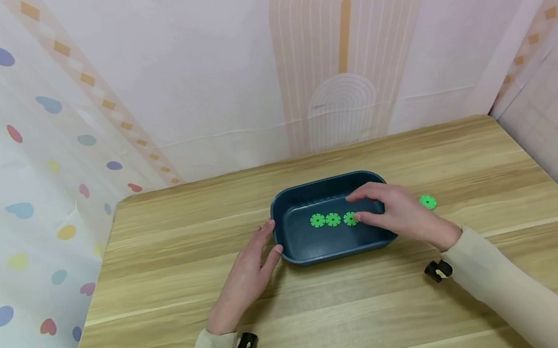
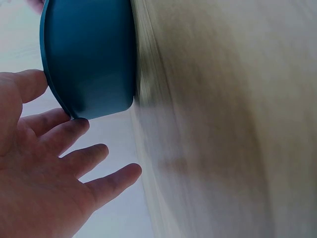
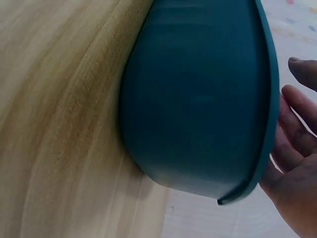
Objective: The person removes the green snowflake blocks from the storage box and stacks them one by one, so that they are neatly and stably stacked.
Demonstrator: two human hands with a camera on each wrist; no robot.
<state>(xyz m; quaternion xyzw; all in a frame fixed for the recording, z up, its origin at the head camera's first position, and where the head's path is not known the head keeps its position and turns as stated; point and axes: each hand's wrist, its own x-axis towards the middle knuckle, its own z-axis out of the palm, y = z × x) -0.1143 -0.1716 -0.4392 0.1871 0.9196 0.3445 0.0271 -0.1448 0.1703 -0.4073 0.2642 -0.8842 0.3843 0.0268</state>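
Observation:
A dark blue-green rectangular basin stands on the wooden table. Three green notched discs lie in a row on its bottom. My left hand touches the basin's left end with thumb and fingertips, the other fingers spread, as the left wrist view shows. Over the basin's right side reaches my right hand, thumb and fingers apart. Its thumb partly covers the rightmost disc; whether it touches that disc is unclear. In the right wrist view the basin wall hides part of that hand.
Another green disc lies on the table right of the basin, beside the right wrist. The wooden tabletop extends around the basin. A patterned curtain hangs behind the table. Each sleeve has a small black device at the wrist.

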